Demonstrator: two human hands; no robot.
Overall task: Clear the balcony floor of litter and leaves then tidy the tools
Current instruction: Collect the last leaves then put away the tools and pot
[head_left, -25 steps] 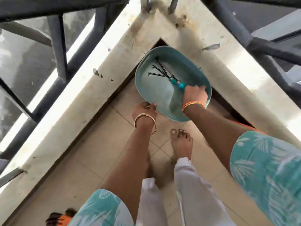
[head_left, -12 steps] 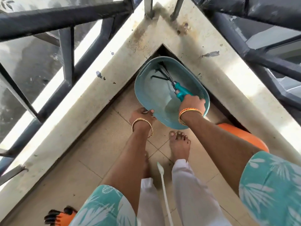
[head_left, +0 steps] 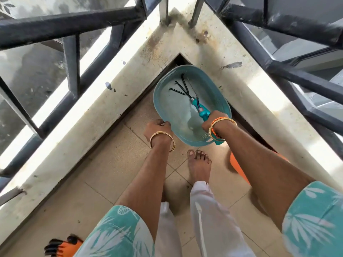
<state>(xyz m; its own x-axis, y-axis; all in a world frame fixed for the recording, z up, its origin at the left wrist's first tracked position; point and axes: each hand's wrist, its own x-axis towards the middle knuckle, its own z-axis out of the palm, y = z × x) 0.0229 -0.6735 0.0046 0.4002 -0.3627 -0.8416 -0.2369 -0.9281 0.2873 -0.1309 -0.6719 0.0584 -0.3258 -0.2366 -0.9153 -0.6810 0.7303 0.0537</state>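
A teal oval plastic basket (head_left: 167,108) sits in the balcony's corner on the tiled floor. Inside it lies a hand rake (head_left: 183,89) with black metal prongs and a teal handle. My right hand (head_left: 213,120) grips that handle near the basket's near right rim, prongs pointing toward the corner. My left hand (head_left: 157,127) holds the basket's near left rim, fingers curled over the edge. The basket's near end is partly hidden by my right wrist.
A pale concrete ledge (head_left: 111,101) with dark metal railings (head_left: 72,58) borders both sides of the corner. An orange object (head_left: 239,169) lies on the floor under my right arm. An orange and black glove (head_left: 63,245) lies at the lower left. My bare foot (head_left: 199,166) stands just before the basket.
My right hand has drawn back along the rake's handle toward the basket's near rim, showing more handle. My left hand has shifted left along the rim. The view has moved closer.
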